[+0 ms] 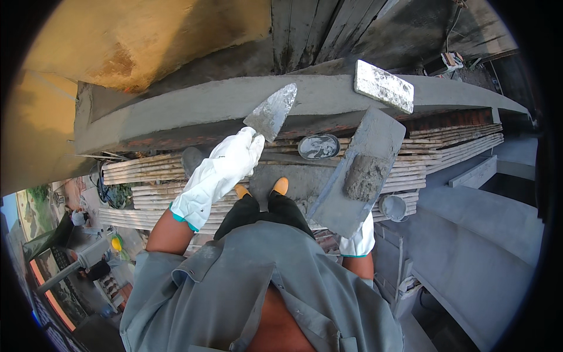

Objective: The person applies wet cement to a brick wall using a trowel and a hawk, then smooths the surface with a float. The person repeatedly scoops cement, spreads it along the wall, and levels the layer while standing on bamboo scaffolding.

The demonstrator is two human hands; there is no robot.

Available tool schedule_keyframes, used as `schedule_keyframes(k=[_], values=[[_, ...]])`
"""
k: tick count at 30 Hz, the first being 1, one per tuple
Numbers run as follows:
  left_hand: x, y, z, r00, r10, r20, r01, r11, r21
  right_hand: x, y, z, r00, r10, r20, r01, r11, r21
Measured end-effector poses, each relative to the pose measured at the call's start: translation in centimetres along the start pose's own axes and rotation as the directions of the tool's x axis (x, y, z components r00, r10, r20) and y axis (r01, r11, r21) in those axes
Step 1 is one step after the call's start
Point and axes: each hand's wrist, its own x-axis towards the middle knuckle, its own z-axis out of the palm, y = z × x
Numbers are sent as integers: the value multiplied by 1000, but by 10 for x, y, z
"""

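Note:
My left hand, in a white glove, is closed on a pointed, mortar-smeared trowel, whose blade is raised in front of the grey cement ledge. My right hand, also gloved, is beneath the lower end of a long grey mortar board, supporting it; its fingers are mostly hidden by the board. A lump of wet mortar sits on the board. On the ledge, near the board's upper end, lies a rectangular float crusted with pale cement.
I stand on a bamboo platform, boots below me. An oval container and a small bucket rest on it. A yellow wall rises beyond the ledge. A lower grey surface lies right; people and clutter show far below left.

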Motion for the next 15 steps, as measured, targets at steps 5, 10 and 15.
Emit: schedule_keyframes(k=[5,10,15], values=[[-19,-71,-25,962,-228,-151,183,946,-267,5,-4,0,1000,-17,-16,16,999,-27],[-23,-78,4,974,-226,18,182,733,-655,-2,-1,-5,993,66,-95,-42,973,228],[6,3,60,970,37,239,125,769,-626,-5,7,-18,996,65,-57,-52,977,208]])
